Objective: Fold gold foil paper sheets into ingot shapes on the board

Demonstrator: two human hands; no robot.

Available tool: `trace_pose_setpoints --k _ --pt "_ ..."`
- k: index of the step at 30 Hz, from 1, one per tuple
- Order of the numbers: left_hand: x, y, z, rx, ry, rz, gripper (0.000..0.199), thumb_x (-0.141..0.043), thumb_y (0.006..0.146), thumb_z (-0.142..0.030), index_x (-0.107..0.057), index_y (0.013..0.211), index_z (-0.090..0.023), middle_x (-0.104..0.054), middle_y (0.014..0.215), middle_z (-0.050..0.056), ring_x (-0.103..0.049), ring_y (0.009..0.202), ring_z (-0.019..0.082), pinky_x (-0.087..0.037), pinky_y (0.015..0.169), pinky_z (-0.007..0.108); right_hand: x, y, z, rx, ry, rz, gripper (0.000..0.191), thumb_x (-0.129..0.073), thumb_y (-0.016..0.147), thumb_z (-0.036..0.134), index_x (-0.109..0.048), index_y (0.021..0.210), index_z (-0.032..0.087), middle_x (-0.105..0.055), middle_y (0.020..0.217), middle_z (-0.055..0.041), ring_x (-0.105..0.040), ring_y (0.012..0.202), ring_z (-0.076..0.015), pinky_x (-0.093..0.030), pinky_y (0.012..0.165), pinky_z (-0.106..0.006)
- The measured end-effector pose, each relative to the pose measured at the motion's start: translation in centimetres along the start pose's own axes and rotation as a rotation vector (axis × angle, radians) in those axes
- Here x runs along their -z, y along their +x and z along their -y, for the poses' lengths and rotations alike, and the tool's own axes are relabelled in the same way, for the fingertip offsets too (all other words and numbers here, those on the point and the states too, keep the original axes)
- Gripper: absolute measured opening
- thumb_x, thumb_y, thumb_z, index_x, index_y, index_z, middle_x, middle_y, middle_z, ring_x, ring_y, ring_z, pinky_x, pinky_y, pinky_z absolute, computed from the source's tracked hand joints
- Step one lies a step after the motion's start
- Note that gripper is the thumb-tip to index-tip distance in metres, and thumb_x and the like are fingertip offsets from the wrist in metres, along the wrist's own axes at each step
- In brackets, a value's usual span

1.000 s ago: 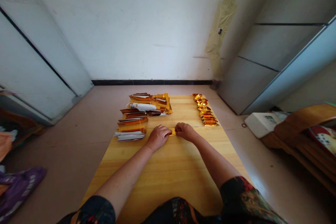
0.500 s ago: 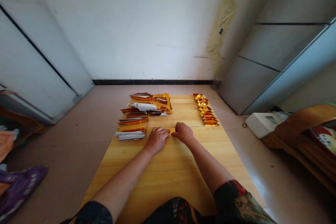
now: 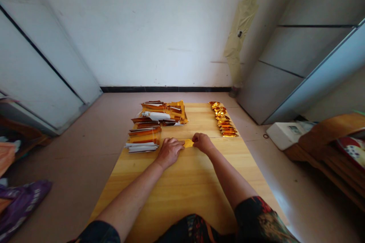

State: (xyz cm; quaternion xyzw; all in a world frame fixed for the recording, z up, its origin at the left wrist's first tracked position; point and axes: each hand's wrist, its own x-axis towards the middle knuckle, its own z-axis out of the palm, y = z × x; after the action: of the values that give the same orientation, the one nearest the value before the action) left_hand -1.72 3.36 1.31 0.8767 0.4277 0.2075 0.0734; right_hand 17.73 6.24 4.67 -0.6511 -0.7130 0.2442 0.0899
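Note:
A small piece of gold foil paper (image 3: 188, 143) lies on the wooden table between my hands. My left hand (image 3: 170, 152) rests on the tabletop with its fingers closed over the paper's left end. At the right end, my right hand (image 3: 202, 142) pinches the tip between thumb and fingers. Left of my hands are bundles of flat gold-and-white foil sheets (image 3: 145, 134), with more bundles (image 3: 171, 112) behind them. A row of folded, shiny gold foil pieces (image 3: 224, 119) runs along the far right edge of the table.
The wooden table (image 3: 176, 197) stands near a white wall (image 3: 159, 30). To the right are a white box (image 3: 285, 135) and a wooden bench (image 3: 322, 159). A purple bag (image 3: 27, 205) lies on the floor at left.
My right hand has moved slightly right, away from my left hand, and more of the gold foil paper shows between them. My left hand has stayed nearly still.

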Motion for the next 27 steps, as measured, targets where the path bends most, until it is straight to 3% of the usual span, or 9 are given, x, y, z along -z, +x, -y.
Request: trace_pose_setpoints --k 10,14,17,20,27 --pt "0.3 0.0 -0.3 0.024 -0.004 0.031 0.027 -0.049 0.082 -0.010 -0.068 0.091 -0.027 -0.067 0.113 -0.002 -0.054 0.100 0.017 -0.032 0.086 0.038 0.0 0.2 -1.2 -0.002 0.016 -0.037 0.021 -0.055 0.071 0.005 -0.069 0.081 0.016 -0.069 0.084 -0.0048 -0.060 0.076 -0.0136 -0.040 0.066 -0.019" --pt "0.4 0.1 -0.3 0.022 -0.009 0.037 0.026 -0.049 0.082 -0.011 -0.068 0.089 -0.027 -0.067 0.112 -0.001 -0.054 0.100 0.018 -0.032 0.086 0.038 0.1 -0.1 -1.4 -0.031 0.077 -0.155 0.018 -0.056 0.069 0.007 -0.068 0.080 0.016 -0.068 0.083 -0.0045 -0.059 0.076 -0.0142 -0.040 0.066 -0.020" --pt "0.4 0.2 -0.2 0.015 -0.009 0.030 0.027 -0.049 0.081 -0.010 -0.068 0.089 -0.027 -0.067 0.112 0.000 -0.054 0.099 0.018 -0.033 0.086 0.038 -0.3 -0.1 -0.8 0.031 0.217 -0.236 0.021 -0.055 0.067 0.006 -0.066 0.081 0.017 -0.067 0.083 -0.0021 -0.058 0.075 -0.0130 -0.041 0.066 -0.019" --pt "0.3 0.1 -0.1 0.004 -0.004 0.018 0.028 -0.050 0.079 -0.008 -0.068 0.089 -0.027 -0.068 0.110 0.000 -0.055 0.097 0.018 -0.033 0.085 0.038 -1.3 0.1 0.3 0.129 0.322 -0.131 0.021 -0.053 0.069 0.008 -0.065 0.083 0.018 -0.067 0.076 0.0012 -0.059 0.070 -0.0115 -0.042 0.063 -0.018" --pt "0.0 0.4 0.0 0.159 -0.134 -0.055 0.019 -0.056 0.073 -0.012 -0.068 0.080 -0.026 -0.070 0.101 -0.002 -0.055 0.097 0.018 -0.037 0.085 0.035 -1.7 0.7 1.3 0.114 0.161 0.007 0.017 -0.054 0.069 0.009 -0.066 0.079 0.017 -0.069 0.083 -0.0031 -0.060 0.076 -0.0140 -0.041 0.067 -0.021"
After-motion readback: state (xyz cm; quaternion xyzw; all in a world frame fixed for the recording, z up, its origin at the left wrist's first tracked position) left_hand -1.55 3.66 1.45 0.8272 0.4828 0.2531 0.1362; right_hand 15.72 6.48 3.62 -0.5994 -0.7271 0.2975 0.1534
